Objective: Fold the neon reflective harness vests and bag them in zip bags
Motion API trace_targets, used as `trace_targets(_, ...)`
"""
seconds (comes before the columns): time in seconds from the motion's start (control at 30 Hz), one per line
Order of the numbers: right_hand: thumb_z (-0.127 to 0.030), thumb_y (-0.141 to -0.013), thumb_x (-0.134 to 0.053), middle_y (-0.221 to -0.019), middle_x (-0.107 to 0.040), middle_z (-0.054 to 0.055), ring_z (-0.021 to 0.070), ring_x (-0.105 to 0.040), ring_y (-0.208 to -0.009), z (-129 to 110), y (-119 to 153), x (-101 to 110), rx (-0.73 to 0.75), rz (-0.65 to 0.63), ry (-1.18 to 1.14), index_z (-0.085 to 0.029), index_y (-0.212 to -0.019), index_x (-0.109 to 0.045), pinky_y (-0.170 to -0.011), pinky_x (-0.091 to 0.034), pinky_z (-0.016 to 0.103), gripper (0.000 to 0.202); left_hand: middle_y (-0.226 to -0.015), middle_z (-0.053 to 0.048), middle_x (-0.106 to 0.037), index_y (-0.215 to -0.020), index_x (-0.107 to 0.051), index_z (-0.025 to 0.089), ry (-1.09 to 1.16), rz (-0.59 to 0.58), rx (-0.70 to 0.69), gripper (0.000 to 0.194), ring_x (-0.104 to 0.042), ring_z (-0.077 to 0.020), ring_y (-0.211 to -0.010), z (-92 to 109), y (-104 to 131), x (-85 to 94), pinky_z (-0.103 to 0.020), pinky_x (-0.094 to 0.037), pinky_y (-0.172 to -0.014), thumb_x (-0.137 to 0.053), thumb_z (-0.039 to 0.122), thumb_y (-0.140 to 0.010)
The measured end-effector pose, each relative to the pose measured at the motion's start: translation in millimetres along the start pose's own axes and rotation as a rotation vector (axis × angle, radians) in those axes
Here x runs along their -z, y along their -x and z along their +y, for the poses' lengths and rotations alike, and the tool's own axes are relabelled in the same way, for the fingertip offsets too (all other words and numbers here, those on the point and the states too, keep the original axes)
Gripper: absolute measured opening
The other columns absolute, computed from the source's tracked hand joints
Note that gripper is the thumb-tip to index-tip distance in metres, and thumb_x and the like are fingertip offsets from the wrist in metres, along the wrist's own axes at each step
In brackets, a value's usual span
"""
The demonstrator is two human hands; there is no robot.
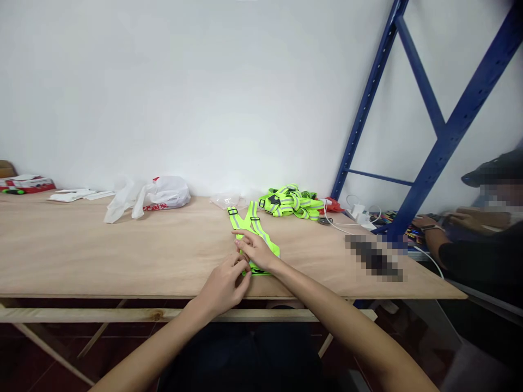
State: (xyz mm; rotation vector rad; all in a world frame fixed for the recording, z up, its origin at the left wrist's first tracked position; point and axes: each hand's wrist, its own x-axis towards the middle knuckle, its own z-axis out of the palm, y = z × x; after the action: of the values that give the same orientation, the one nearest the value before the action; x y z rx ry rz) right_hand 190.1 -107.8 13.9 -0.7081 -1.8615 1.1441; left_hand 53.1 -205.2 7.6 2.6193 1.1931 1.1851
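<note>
A neon yellow-green reflective vest (pixel 267 245) with silver stripes and black buckles lies on the table in front of me. Its two straps point toward the wall and cross below the buckles. My left hand (pixel 226 280) is at the near left edge of the vest, its fingers curled and closed. Over the middle of the vest, my right hand (pixel 257 251) reaches left, index finger straighter than the rest and the other fingertips drawn together against the left fingers. Whatever lies between the fingertips is too small or hidden to make out.
Behind the vest lie a heap of similar reflective straps (pixel 288 202) and a clear plastic bag (pixel 226 201). White plastic bags (pixel 167 193) and papers (pixel 75 194) are farther left. A blue metal rack (pixel 429 158) stands right, with another person's arm (pixel 435 239) beyond it.
</note>
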Motion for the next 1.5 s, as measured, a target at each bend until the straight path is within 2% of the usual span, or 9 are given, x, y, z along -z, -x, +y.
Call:
trace_targets(0.13,-0.044,-0.091,-0.057,-0.076,-0.064,0.001,0.0121,-0.056,-0.060,-3,3,1,0.020,0.100,0.005,-0.016,-0.121,-0.060,-0.057,-0.046,0.024,0.042,-0.105,-0.011,-0.063,-0.097,-0.058,0.019,-0.036,-0.120,0.047,0.010,-0.063,-0.0236,-0.095,5,-3,1.9,-0.036,-0.054,-0.081,-0.049,0.019,-0.092)
trace_targets(0.27,-0.032,-0.096,-0.051,-0.101,-0.073,0.009,0.0203,-0.068,-0.093,-17,37,13,0.180,0.111,0.446,-0.018,-0.113,-0.068,-0.085,-0.055,0.035,0.027,-0.116,-0.011,-0.064,-0.116,-0.053,0.018,-0.083,-0.205,0.059,0.024,-0.062,-0.0250,-0.106,7,-5,2.2,-0.038,-0.054,-0.087,-0.050,0.018,-0.092)
trace_targets(0.4,-0.025,-0.099,-0.046,-0.122,-0.071,0.012,0.0248,-0.067,-0.113,-19,87,35,0.301,0.092,0.854,-0.020,-0.123,-0.068,-0.101,-0.053,0.043,0.032,-0.111,-0.010,-0.065,-0.114,-0.054,0.019,-0.161,-0.264,0.039,0.023,-0.063,-0.0240,-0.104,6,-6,-0.2,-0.036,-0.053,-0.087,-0.041,0.013,-0.095)
trace_targets(0.57,-0.022,-0.097,-0.051,-0.136,-0.064,0.010,0.0241,-0.060,-0.127,-12,115,46,0.340,0.032,0.959,-0.021,-0.136,-0.060,-0.109,-0.050,0.041,0.040,-0.107,-0.010,-0.064,-0.112,-0.055,0.019,-0.271,-0.317,0.083,0.022,-0.064,-0.0240,-0.098,8,-7,0.1,-0.034,-0.054,-0.081,-0.040,0.016,-0.097)
trace_targets(0.73,-0.026,-0.097,-0.055,-0.144,-0.057,0.013,0.0255,-0.055,-0.133,-16,130,32,0.348,-0.002,0.989,-0.018,-0.148,-0.047,-0.109,-0.049,0.042,0.052,-0.105,-0.010,-0.063,-0.110,-0.056,0.018,-0.358,-0.375,0.123,0.021,-0.065,-0.0248,-0.091,22,-3,9.2,-0.034,-0.054,-0.073,-0.043,0.032,-0.101)
trace_targets(0.87,-0.028,-0.094,-0.061,-0.143,-0.057,0.015,0.0290,-0.055,-0.132,-11,147,20,0.410,0.071,1.051,-0.020,-0.151,-0.043,-0.106,-0.052,0.045,0.060,-0.109,-0.010,-0.061,-0.114,-0.056,0.020,-0.391,-0.393,0.102,0.029,-0.064,-0.0263,-0.094,35,8,14.8,-0.037,-0.055,-0.075,-0.051,0.044,-0.098)
trace_targets(1.07,-0.016,-0.095,-0.057,-0.130,-0.067,0.012,0.0266,-0.065,-0.120,-1,151,17,0.539,0.176,1.099,-0.023,-0.146,-0.051,-0.100,-0.058,0.041,0.051,-0.130,-0.011,-0.057,-0.115,-0.055,0.023,-0.451,-0.404,0.087,0.025,-0.061,-0.0284,-0.109,41,16,10.0,-0.036,-0.057,-0.075,-0.063,0.025,-0.091)
trace_targets(1.3,-0.018,-0.096,-0.057,-0.124,-0.071,0.010,0.0243,-0.069,-0.114,-11,151,19,0.535,0.159,1.064,-0.024,-0.139,-0.059,-0.099,-0.058,0.038,0.043,-0.111,-0.009,-0.066,-0.107,-0.057,0.023,-0.450,-0.404,0.103,0.014,-0.063,-0.0271,-0.100,42,15,5.5,-0.033,-0.056,-0.070,-0.055,0.019,-0.094)
trace_targets(1.5,-0.015,-0.098,-0.051,-0.122,-0.072,0.009,0.0230,-0.070,-0.112,-23,147,22,0.558,0.093,1.089,-0.021,-0.135,-0.061,-0.100,-0.057,0.036,0.040,-0.112,-0.009,-0.065,-0.111,-0.059,0.020,-0.377,-0.374,0.038,0.019,-0.067,-0.0244,-0.092,40,16,10.4,-0.033,-0.057,-0.072,-0.046,0.017,-0.098)
